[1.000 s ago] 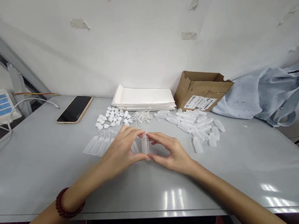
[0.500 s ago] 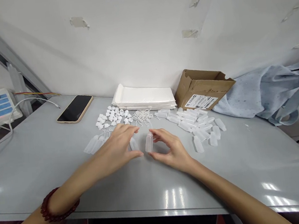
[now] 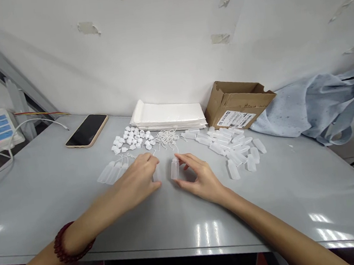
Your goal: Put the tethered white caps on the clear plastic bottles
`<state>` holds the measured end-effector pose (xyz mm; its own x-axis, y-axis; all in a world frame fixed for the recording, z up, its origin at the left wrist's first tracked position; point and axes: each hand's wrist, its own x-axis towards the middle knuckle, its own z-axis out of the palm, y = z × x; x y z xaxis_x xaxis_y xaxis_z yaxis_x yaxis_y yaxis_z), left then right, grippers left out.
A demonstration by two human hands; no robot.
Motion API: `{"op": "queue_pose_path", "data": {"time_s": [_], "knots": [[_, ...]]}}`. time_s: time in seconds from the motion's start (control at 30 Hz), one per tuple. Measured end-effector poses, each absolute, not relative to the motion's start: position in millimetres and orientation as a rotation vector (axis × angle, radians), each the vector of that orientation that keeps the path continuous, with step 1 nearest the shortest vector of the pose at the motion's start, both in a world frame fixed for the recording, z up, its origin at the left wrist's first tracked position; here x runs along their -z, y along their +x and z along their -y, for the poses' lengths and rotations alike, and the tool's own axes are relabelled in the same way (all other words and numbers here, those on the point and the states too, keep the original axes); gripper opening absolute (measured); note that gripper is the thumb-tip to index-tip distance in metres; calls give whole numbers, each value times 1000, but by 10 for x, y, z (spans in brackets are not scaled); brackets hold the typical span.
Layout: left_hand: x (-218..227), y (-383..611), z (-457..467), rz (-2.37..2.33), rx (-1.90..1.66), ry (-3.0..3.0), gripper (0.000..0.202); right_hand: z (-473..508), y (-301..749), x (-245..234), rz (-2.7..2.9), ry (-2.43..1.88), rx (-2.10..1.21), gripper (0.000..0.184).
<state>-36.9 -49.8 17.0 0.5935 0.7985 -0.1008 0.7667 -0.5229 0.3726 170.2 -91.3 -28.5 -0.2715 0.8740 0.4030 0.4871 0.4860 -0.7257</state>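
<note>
My right hand (image 3: 200, 174) grips a small translucent plastic bottle (image 3: 175, 169) between thumb and fingertips. This bottle stands upright, with a thin white cord rising at its top. My left hand (image 3: 142, 176) is closed around a second small bottle (image 3: 156, 175), fingers at its top end and thumb at its base; the hand partly hides it. Left of that hand, several bottles with cords (image 3: 113, 173) lie side by side. White caps (image 3: 133, 137) are heaped behind, beside a tangle of white cords (image 3: 166, 137). Loose bottles without caps (image 3: 229, 144) are scattered to the right.
A stack of white envelopes (image 3: 169, 114) and an open cardboard box (image 3: 240, 104) stand against the wall. A phone (image 3: 86, 131) lies at the back left, near a white cable (image 3: 36, 119). A pale blue cloth bag (image 3: 307, 108) rests on the right of the grey table (image 3: 282, 205).
My left hand has closed from an open pose around the bottle beside it, moving slightly left. My right hand keeps its hold on the upright bottle. The view has shifted slightly.
</note>
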Motion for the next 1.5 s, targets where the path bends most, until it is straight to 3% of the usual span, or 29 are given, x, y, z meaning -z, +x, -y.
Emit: {"op": "queue_pose_path", "data": {"time_s": [0.33, 1.1, 1.5], "knots": [[-98, -415, 503, -1007, -221, 2327, 48, 906, 1687, 307, 1914, -1142, -628, 57], [-165, -402, 429, -1076, -51, 2377, 27, 915, 1660, 189, 2183, -1352, -767, 60], [-258, -549, 376, -1048, -52, 2450, 37, 877, 1525, 182, 2111, -1438, -834, 60]]}}
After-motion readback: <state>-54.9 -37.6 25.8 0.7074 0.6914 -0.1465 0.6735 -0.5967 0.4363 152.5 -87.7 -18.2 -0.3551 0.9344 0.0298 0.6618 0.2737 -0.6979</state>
